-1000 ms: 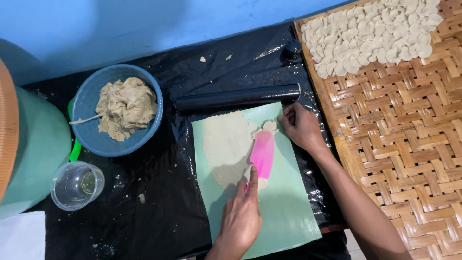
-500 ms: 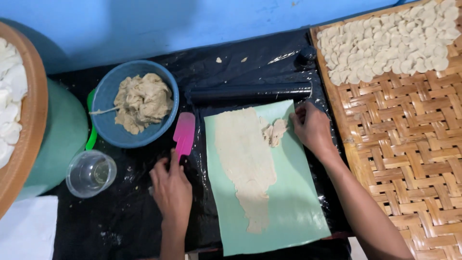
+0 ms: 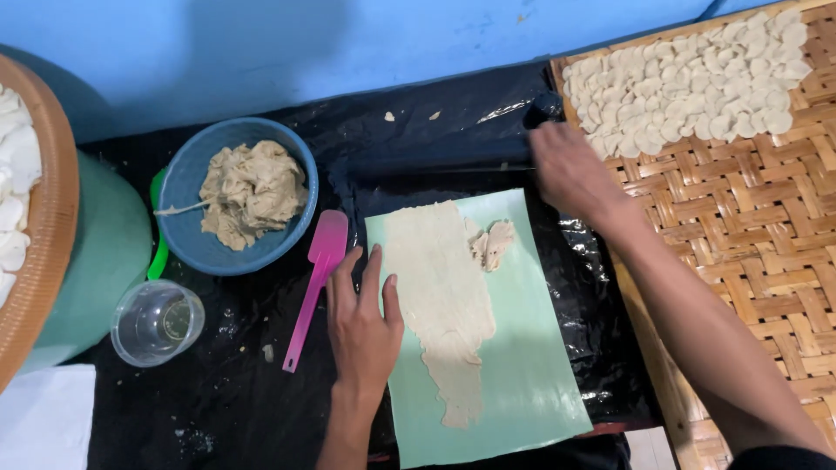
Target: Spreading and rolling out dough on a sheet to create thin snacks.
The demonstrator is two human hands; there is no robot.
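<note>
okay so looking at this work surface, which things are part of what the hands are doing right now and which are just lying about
In use:
- left hand, flat on the green sheet
- rolled dough strip on that sheet
- dough scraps beside it
- right hand, blurred, at the dark roller

Lying about:
- pink spatula
- blue bowl of dough
- clear cup
- woven tray with cut pieces

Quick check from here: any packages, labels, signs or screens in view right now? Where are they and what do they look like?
None in view: no package, label, sign or screen.
Only unmarked items show:
Bowl: round, blue, upper left, holding beige dough.
Cup: clear plastic, below the bowl; any marking too small to tell.
Sheet: pale green rectangle, centre, under the left hand.
Tray: woven tan, right, past the right hand.
</note>
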